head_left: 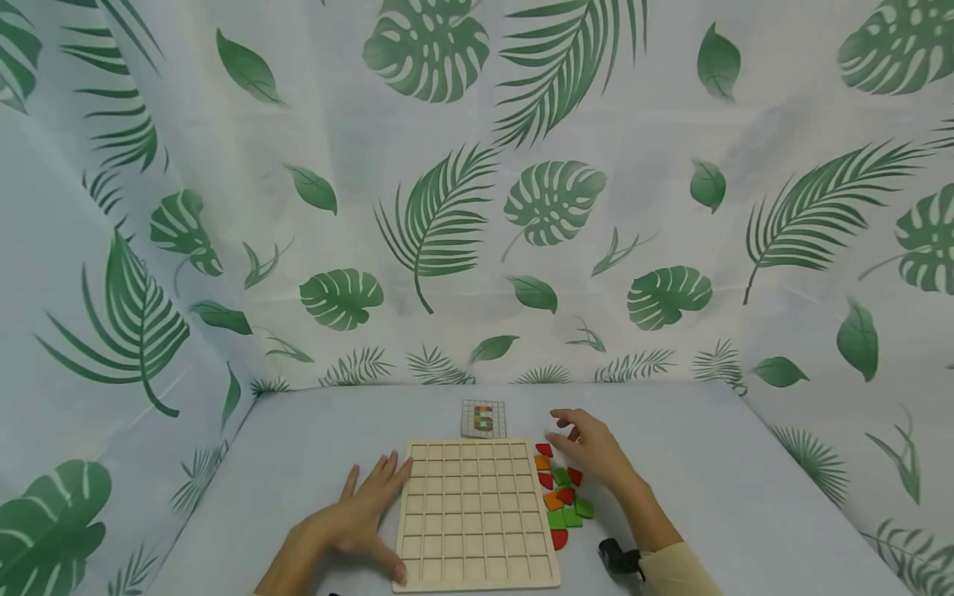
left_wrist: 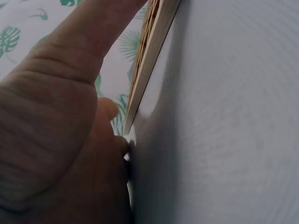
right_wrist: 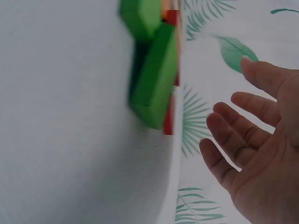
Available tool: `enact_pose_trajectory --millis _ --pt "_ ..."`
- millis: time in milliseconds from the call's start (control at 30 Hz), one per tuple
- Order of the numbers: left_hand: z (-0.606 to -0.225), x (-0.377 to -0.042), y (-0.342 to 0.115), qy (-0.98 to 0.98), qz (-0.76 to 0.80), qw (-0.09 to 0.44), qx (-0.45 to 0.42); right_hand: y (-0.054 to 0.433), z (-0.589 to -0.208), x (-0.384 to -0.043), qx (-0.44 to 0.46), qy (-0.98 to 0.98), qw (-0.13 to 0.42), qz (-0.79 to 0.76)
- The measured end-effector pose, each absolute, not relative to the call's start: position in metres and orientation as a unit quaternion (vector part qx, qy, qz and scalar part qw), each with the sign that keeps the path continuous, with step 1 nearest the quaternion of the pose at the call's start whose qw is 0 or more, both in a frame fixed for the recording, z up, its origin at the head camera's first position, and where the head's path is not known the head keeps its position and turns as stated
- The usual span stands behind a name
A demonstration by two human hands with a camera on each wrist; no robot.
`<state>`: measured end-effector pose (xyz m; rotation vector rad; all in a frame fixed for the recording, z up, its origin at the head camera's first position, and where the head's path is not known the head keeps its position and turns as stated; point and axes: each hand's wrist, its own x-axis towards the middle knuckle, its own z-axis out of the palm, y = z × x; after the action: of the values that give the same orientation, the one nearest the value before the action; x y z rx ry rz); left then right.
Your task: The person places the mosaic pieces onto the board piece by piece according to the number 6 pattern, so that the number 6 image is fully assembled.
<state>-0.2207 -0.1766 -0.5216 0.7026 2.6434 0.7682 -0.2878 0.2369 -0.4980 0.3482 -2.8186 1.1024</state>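
A square wooden grid board lies on the table, its cells holding nothing. My left hand is spread along its left side, with fingertips at the upper left edge and the thumb at the lower left corner. Over the board's upper right side hovers my right hand, fingers loosely bent and nothing in them. Below it, beside the board, is a loose group of red, orange and green pieces. The right wrist view shows thick green blocks on the table, apart from the hand.
Behind the board lies a small gridded card with a coloured pattern. A black device sits by the right sleeve. Leaf-printed curtains enclose the white table at the back and sides.
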Motion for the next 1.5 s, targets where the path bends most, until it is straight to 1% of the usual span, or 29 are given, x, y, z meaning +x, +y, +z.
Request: enact_pose_trajectory --millis 200,333,533,767,1067,1333,1500 --pt "-0.52 -0.215 -0.176 0.922 0.246 0.161 0.254 0.236 -0.512 -0.291 0.126 -0.921 0.023 0.368" --pt "-0.519 -0.213 -0.174 0.926 0.234 0.158 0.252 0.236 -0.521 -0.294 0.132 -0.927 0.012 0.351" --pt "-0.515 -0.213 -0.172 0.928 0.225 0.162 0.25 0.233 -0.529 -0.298 0.134 -0.936 0.022 0.324" --pt "-0.518 -0.215 -0.172 0.928 0.227 0.17 0.241 0.231 -0.528 -0.295 0.134 -0.932 0.027 0.336" --pt "-0.518 -0.216 -0.173 0.926 0.238 0.174 0.237 0.235 -0.513 -0.289 0.136 -0.94 0.002 0.313" --pt "-0.518 -0.216 -0.173 0.925 0.239 0.171 0.243 0.236 -0.511 -0.289 0.121 -0.949 -0.01 0.292" --pt "-0.519 -0.216 -0.172 0.928 0.233 0.172 0.237 0.237 -0.511 -0.289 0.123 -0.944 0.001 0.308"
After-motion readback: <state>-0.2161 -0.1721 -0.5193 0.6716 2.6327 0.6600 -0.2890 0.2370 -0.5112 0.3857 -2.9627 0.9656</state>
